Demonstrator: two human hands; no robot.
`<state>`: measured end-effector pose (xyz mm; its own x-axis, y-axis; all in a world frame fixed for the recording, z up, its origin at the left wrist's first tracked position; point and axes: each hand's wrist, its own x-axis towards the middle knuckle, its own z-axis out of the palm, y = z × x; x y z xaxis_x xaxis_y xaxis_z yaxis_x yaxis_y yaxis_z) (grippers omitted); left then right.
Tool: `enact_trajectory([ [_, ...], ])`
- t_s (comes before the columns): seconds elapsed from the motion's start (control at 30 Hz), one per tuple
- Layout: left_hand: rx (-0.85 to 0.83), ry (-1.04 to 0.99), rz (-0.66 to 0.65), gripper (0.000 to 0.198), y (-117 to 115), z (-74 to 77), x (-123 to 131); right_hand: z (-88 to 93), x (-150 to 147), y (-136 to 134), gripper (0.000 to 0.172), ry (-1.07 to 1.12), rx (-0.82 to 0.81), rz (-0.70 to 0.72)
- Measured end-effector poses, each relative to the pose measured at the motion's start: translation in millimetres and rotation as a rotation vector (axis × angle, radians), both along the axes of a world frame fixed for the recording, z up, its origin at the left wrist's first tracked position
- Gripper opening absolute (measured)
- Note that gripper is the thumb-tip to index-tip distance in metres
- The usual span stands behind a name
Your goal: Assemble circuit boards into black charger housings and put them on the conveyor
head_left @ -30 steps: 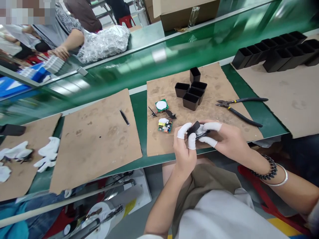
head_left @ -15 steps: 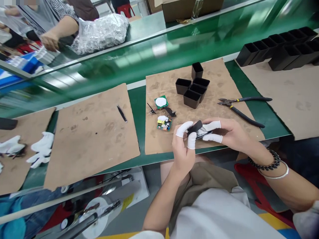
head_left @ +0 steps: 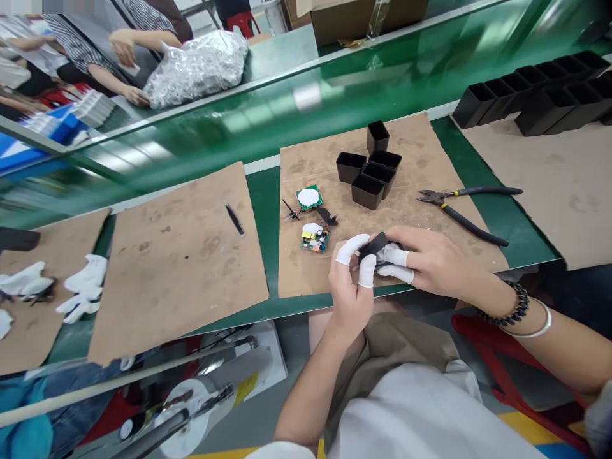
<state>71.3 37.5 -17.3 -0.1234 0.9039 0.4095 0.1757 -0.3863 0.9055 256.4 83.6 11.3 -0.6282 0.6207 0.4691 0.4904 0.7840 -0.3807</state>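
Note:
My left hand (head_left: 351, 280) and my right hand (head_left: 430, 261) meet over the near edge of a brown cardboard mat (head_left: 306, 268). Both wear white finger cots. Together they pinch a small black part (head_left: 373, 245), the left from its left end, the right curled round its right side. Just beyond the hands lie a small green circuit board with a yellow component (head_left: 315, 238) and a second green board with a white round disc (head_left: 308, 196). A cluster of black square housings (head_left: 368, 172) stands farther back on the same mat.
Black-handled pliers (head_left: 466, 207) lie to the right of the mat. A row of black housings (head_left: 530, 95) fills the far right. A black tweezer (head_left: 236, 219) rests on the middle mat, white gloves (head_left: 79, 287) at the left. Another person's hands (head_left: 129, 70) work by a silver bag (head_left: 201, 67) across the green belt.
My right fingers have curled in closer round the black part. The person across the belt has moved their hands onto the silver bag. The view shifted slightly.

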Motion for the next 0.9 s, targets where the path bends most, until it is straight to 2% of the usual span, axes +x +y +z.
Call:
enact_trajectory([
  [0.1, 0.0, -0.026, -0.022, 0.026, 1, 0.4, 0, -4.7, -2, -5, 0.02, 0.065, -0.004, -0.004],
  [0.23, -0.009, -0.019, -0.002, 0.028, 3, 2.5, -1, -6.0, 6, -15, 0.034, 0.45, -0.243, -0.124],
  [0.3, -0.008, -0.004, -0.009, 0.03, 3, 3.0, -2, -0.1, 10, -19, 0.032, 0.548, -0.354, -0.21],
  [0.43, -0.004, 0.021, -0.016, 0.03, 4, 0.9, -3, 20.1, 8, -15, 0.035, 0.527, -0.535, -0.208],
  [0.53, 0.004, 0.035, -0.022, 0.029, 3, -1.1, -3, 30.0, 2, 0, 0.033, 0.399, -0.542, -0.152],
  [0.6, 0.013, 0.035, -0.032, 0.029, 3, -1.8, -4, 30.4, -1, 10, 0.026, 0.323, -0.533, -0.115],
  [0.7, 0.031, 0.027, -0.067, 0.027, 3, -2.5, -4, 26.7, -1, 19, 0.016, 0.351, -0.611, -0.121],
  [0.9, 0.022, 0.035, -0.063, 0.027, 3, -6.4, -2, 34.2, -3, 11, 0.029, 0.437, -0.89, -0.068],
])
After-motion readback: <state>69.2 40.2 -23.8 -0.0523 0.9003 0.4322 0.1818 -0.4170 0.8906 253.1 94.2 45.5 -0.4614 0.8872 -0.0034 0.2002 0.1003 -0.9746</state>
